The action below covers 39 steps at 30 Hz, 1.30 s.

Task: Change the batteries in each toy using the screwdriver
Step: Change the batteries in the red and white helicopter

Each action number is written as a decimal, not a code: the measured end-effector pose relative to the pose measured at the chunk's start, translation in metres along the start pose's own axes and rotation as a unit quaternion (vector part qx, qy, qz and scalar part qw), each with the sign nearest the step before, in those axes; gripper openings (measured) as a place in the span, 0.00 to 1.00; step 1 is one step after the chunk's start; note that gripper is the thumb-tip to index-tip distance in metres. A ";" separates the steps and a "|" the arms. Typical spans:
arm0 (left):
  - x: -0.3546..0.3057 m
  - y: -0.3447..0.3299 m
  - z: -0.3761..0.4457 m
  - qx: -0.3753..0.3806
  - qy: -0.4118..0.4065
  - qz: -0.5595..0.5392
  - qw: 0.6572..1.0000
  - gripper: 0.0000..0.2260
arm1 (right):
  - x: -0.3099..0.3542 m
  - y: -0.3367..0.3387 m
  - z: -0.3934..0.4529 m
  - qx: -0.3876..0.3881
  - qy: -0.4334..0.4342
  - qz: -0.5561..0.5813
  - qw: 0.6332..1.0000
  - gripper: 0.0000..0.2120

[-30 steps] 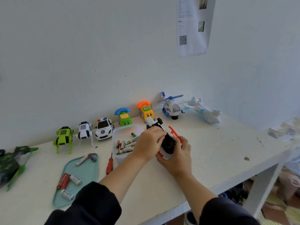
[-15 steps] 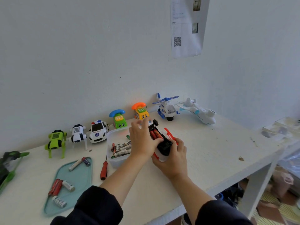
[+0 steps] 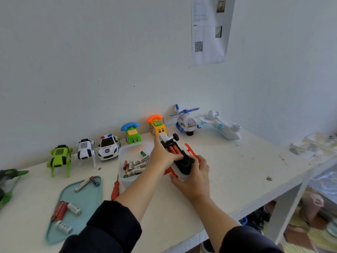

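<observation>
A red and white toy [image 3: 189, 152] lies upside down at the table's middle, its battery compartment uncovered and red batteries [image 3: 174, 149] showing inside. My right hand [image 3: 194, 179] grips the toy's near end from below. My left hand [image 3: 162, 156] rests on the toy's left side, index finger straight along it and thumb lying at the batteries. The red-handled screwdriver [image 3: 115, 190] lies on the table beside my left forearm. A clear tub [image 3: 134, 146] of loose batteries stands just left of the toy.
A teal tray [image 3: 85, 199] at the front left holds several batteries. Along the wall stand a green robot dog [image 3: 59, 157], white robot dog [image 3: 85, 150], police car [image 3: 108, 147], two phone cars, helicopter [image 3: 185, 120] and airplane [image 3: 222, 126]. The table's edge runs close on the right.
My left hand uncurled and lifted off the toy's underside, baring the red batteries, then came down again on its left side. My right hand kept its grip. The view shifted slightly.
</observation>
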<state>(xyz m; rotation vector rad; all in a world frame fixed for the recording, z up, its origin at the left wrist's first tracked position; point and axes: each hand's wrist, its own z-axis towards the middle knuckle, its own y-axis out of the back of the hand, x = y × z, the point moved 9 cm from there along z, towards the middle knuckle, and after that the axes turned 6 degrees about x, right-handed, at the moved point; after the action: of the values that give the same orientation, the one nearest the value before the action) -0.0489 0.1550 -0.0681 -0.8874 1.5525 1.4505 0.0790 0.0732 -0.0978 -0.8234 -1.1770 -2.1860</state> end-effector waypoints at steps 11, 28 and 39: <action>-0.014 -0.012 -0.037 0.134 -0.113 0.037 0.984 0.56 | 0.002 0.000 -0.001 -0.016 0.012 -0.009 1.000 0.38; 0.000 0.003 -0.004 -0.030 0.027 -0.164 0.986 0.29 | 0.004 0.001 -0.001 0.003 0.010 -0.011 1.000 0.38; -0.010 0.053 -0.025 -0.007 -0.024 -0.192 0.981 0.07 | -0.014 0.041 -0.005 -0.138 -0.081 0.208 0.965 0.29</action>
<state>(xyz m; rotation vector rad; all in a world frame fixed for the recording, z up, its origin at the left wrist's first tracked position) -0.0951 0.1346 -0.0364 -1.0849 1.2523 1.1942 0.1150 0.0518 -0.0877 -1.2624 -0.6909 -1.9756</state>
